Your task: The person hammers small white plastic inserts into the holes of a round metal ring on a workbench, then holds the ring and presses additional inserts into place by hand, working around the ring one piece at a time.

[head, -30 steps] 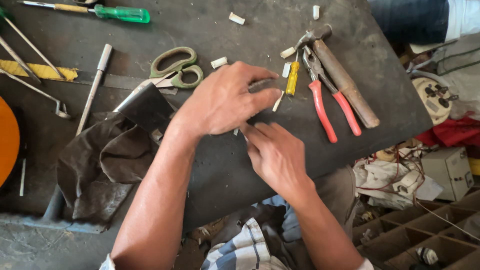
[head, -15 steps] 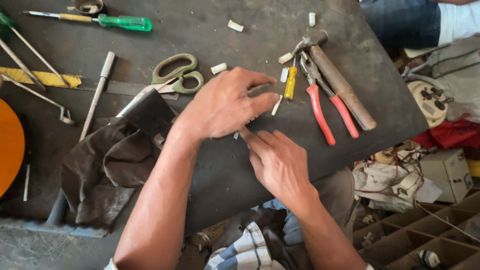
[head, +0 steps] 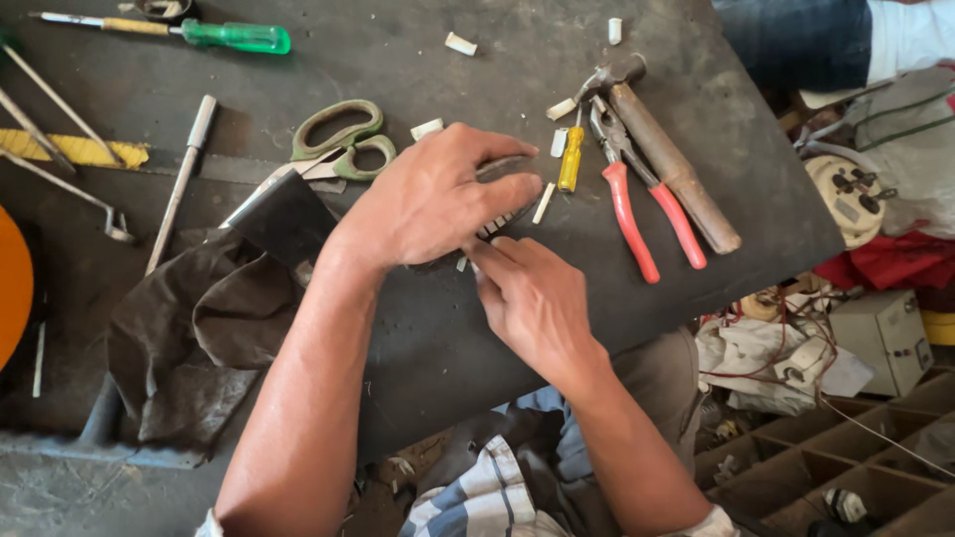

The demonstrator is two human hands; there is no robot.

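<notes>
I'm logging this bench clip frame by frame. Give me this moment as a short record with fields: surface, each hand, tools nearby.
surface: dark worktable, scuffed
left hand: left hand pressed palm-down over a small dark part, mostly hidden
right hand: right hand with fingertips at the same part, from below
right of the hands: yellow screwdriver, red-handled pliers, hammer
left of the hands: scissors, dark cloth
far edge: green screwdriver
scattered: small white pieces
</notes>
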